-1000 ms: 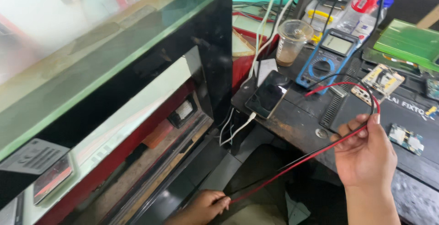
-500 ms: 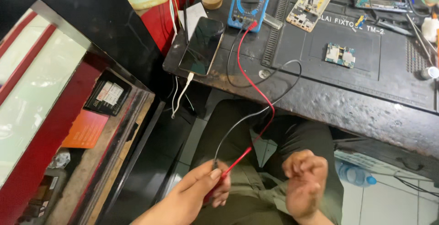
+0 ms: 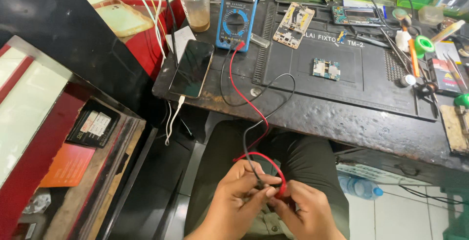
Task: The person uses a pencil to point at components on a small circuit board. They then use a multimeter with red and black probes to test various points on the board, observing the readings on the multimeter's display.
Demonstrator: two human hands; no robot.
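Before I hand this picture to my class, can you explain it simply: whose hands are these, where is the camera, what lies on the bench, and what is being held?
The camera sits on the person's head and looks down, so both hands are the wearer's own. The left hand and right hand meet over the lap, together pinching the red lead and black lead. Both wires run up to a blue multimeter, a meter for electrical testing, on the dark workbench. Also there: a smartphone with a white cable plugged in, a plastic cup, a small circuit board on a black mat, and tools at the right.
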